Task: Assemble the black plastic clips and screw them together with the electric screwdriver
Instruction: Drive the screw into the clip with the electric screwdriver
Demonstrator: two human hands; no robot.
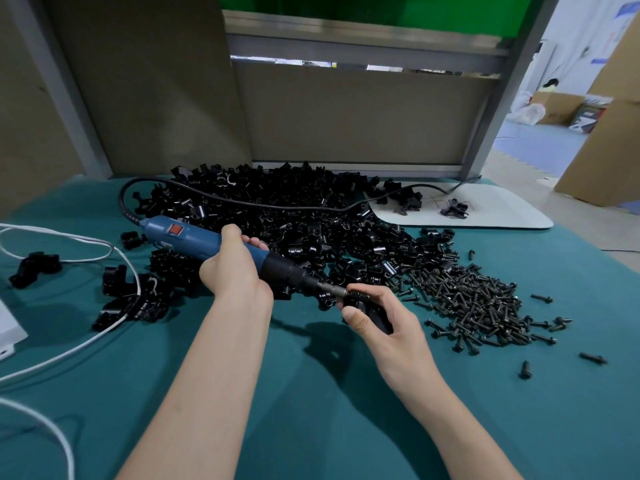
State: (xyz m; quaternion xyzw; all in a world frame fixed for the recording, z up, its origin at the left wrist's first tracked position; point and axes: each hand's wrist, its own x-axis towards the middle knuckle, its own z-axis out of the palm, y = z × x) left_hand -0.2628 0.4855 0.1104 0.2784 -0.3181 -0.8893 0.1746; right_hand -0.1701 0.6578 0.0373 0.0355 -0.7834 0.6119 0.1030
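My left hand (pixel 232 268) grips the blue electric screwdriver (pixel 188 237) around its middle, the tool lying nearly level and pointing right. Its metal bit (pixel 334 291) meets a black plastic clip (pixel 372 310) that my right hand (pixel 388 323) holds above the green cloth. My fingers hide most of that clip. A big heap of loose black clips (pixel 284 216) lies behind both hands. A pile of dark screws (pixel 478 303) spreads to the right of my right hand.
Several clips (pixel 128 296) lie at the left, crossed by a white cable (pixel 69 344). The screwdriver's black cord (pixel 242 199) runs over the heap to the back. A white board (pixel 485 209) with a few clips sits at the back right. Cardboard panels stand behind the table.
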